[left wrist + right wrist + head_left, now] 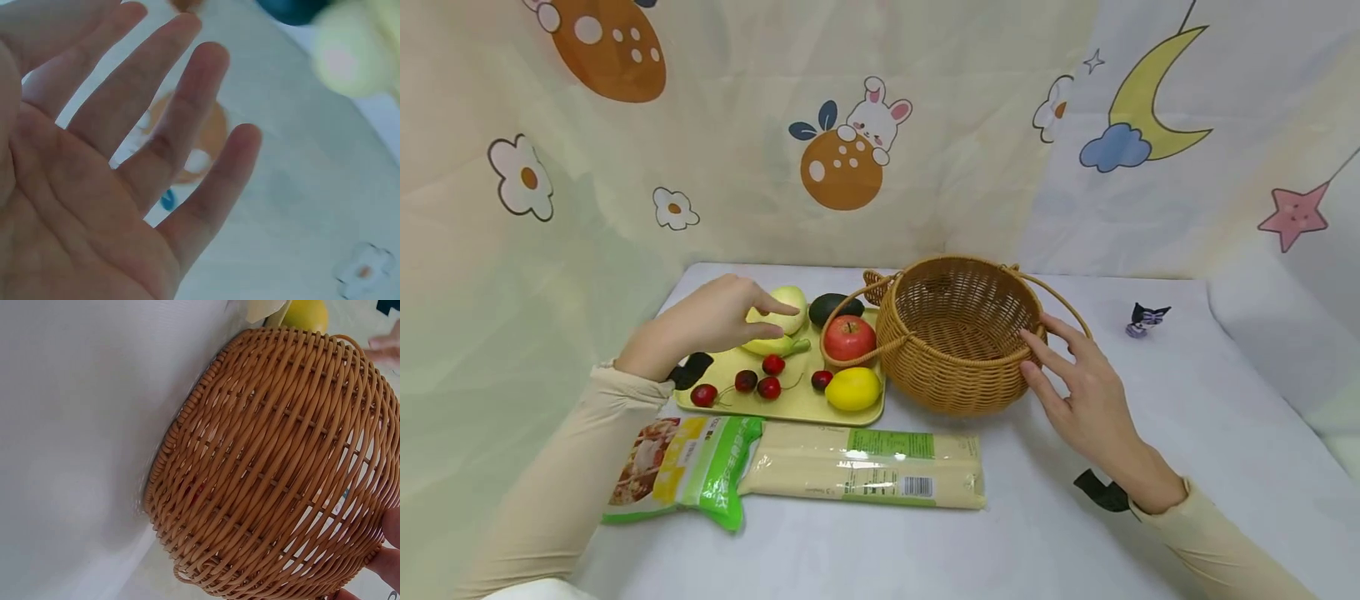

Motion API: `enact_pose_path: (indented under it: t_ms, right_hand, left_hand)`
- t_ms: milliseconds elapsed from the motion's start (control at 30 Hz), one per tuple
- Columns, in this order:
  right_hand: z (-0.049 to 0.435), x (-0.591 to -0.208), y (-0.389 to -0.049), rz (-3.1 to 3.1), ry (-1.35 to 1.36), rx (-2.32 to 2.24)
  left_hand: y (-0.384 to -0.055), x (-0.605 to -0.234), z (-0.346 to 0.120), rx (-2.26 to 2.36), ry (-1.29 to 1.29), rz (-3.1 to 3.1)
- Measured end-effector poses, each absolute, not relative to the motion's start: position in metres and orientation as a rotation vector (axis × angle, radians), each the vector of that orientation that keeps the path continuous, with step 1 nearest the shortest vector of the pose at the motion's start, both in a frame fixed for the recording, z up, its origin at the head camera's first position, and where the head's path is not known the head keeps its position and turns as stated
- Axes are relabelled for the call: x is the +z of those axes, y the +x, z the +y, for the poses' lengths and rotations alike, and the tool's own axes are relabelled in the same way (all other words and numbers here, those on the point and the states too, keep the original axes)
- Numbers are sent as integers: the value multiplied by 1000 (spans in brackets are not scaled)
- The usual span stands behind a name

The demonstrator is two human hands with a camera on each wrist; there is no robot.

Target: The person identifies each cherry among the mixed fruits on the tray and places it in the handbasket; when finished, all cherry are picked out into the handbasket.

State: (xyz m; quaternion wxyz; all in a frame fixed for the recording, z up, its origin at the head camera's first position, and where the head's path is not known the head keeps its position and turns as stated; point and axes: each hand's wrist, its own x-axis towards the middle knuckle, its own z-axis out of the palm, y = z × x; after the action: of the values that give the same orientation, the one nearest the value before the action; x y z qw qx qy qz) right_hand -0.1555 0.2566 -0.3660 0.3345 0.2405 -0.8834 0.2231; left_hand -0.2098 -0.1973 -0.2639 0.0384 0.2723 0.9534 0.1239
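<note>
My left hand (718,315) hovers over the left part of the yellow tray (797,412), fingers extended and holding nothing. Beneath and beside it are a pale yellow-green fruit (790,310), a banana (767,345) and several cherries (769,387). In the left wrist view its palm (87,206) and spread fingers are bare. My right hand (1086,404) grips the right rim of a round wicker basket (962,375), thumb outside and forefinger over the edge. The right wrist view shows the basket's woven side (275,462), with fingertips (392,526) at its rim.
The tray also bears an apple (850,337), a lemon (853,389) and a dark avocado (835,310); one basket handle loops around the apple. In front lie a green food bag (692,467) and a long cream packet (865,467). A small figurine (1145,320) stands at right.
</note>
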Motion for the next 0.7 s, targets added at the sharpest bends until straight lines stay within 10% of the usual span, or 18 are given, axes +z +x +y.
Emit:
enact_pose_path:
  t_ms: [700]
  right_hand:
    - [257,-365,-155,-2266,641,585]
  left_hand:
    - [-178,-322,-290,404,458,2769]
